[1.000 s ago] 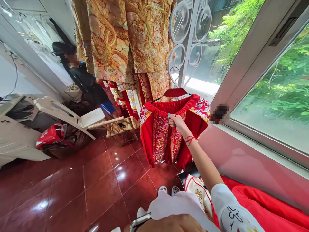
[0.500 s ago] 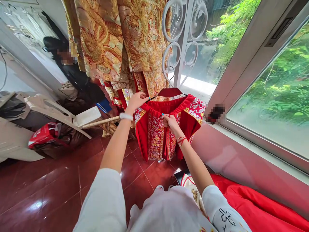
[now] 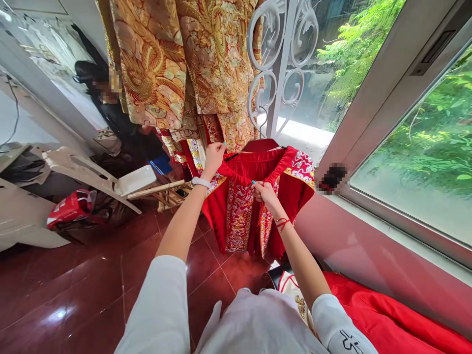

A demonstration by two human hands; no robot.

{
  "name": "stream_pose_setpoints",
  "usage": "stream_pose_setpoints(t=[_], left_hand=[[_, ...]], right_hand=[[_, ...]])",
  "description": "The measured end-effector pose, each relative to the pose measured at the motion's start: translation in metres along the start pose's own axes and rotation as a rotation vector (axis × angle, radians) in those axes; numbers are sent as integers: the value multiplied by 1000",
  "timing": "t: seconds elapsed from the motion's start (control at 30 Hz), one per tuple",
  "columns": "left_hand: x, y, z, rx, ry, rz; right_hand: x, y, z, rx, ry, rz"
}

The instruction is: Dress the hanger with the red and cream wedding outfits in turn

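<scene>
Red skirt [image 3: 239, 216] hangs, hands [image 3: 266, 192] at its waistband [image 3: 238, 178], right pinching, left's hold unclear; right sleeve [image 3: 334, 317] bears character-like strokes [image 3: 347, 340]

Single view from my own head, facing forward and steeply down along my white sleeves [image 3: 158, 300], left hand [image 3: 214, 158] and right hand [image 3: 264, 192] near the centre, window frame [image 3: 379, 93] towards two o'clock, tiled floor [image 3: 92, 280] towards eight

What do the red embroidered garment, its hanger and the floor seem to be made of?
Red garment: soft fabric with a slight sheen, judging by its gathers; the shiny gold patterns suggest metallic-thread embroidery.
Hanger: the thin, curved hook looks like metal wire; the smooth dark-red body could be plastic or painted wood.
Floor: probably glazed tile, given straight joints and glossy reflections.
</scene>
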State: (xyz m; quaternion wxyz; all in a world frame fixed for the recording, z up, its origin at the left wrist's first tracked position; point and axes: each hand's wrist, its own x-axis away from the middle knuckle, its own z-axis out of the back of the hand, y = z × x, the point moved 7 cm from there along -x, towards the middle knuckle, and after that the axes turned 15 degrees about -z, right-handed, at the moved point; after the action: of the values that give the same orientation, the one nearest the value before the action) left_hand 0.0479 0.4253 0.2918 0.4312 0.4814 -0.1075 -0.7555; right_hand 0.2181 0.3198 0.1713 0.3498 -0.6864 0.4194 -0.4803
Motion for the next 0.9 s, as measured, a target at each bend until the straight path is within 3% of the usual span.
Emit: stream_pose_setpoints(t=[0.07,0.13,0.23,0.4,0.5,0.67,0.77,0.83,0.9], left_hand=[[4,14,13,-111,256,-21],[9,26,16,-186,345,6],[18,39,16,-236,264,-26],[49,40,15,-210,-156,-309],[63,33,16,-206,-272,-387],[55,26,15,-391,-102,-310],[49,26,12,-418,-87,-251],[55,34,12,-366,-56,-240],[79,53,15,-273,91,-247]], right_hand=[[2,0,-4,41,-21,-38],[5,-2,-6,54,-40,-49],[13,-7,-1,20,-45,-19],[22,-4,14,-8,-28,-33],[25,-3,9,12,-79,-38],[29,-18,-3,34,-145,-63],[34,-34,-4,62,-189,-46],[38,-40,-3,60,-199,-15],[41,-35,-1,44,-199,-22]])
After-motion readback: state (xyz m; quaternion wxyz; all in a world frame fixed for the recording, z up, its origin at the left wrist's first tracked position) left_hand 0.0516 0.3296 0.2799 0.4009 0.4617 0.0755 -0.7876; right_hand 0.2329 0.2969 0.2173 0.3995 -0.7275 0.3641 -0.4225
